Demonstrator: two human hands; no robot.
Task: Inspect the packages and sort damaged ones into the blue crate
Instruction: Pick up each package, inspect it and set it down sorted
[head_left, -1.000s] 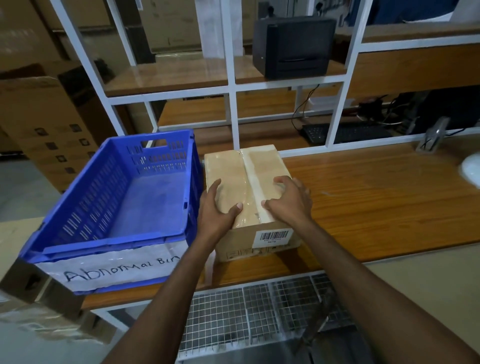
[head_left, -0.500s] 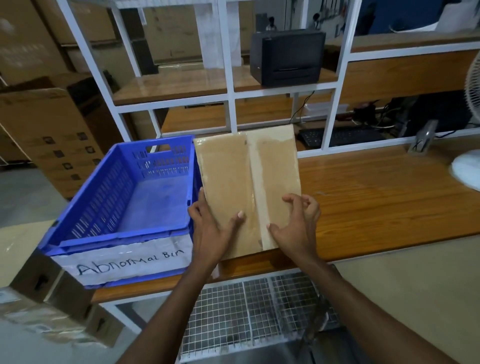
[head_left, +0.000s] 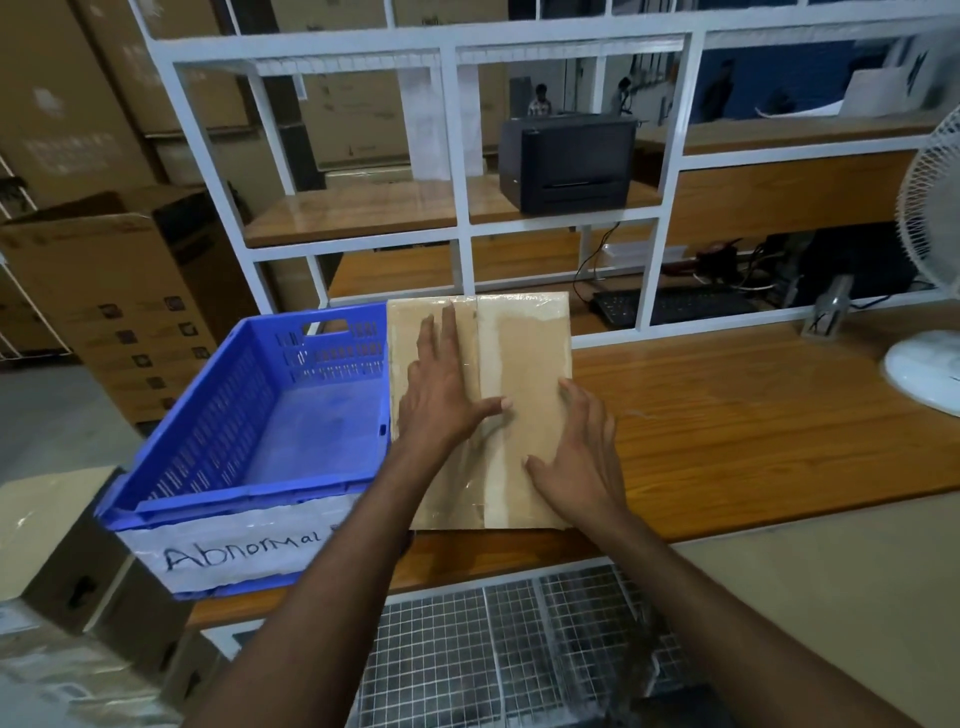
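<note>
Blue crate (head_left: 234, 496) w/ "Abnormal" label sits at left end of wood table (head_left: 753, 415). Taped cardboard package (head_left: 524, 353) lies flat on table, just beside crate's right wall. Left hand (head_left: 441, 400) rests flat on package top, fingers straight & spread, gripping nothing. Right hand (head_left: 582, 457) likewise flat on near-right part. White fan (head_left: 924, 369) far right.

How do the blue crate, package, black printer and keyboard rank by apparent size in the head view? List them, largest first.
1. blue crate
2. package
3. black printer
4. keyboard, partly hidden by the frame
The last two are farther away; true size unsure.
</note>
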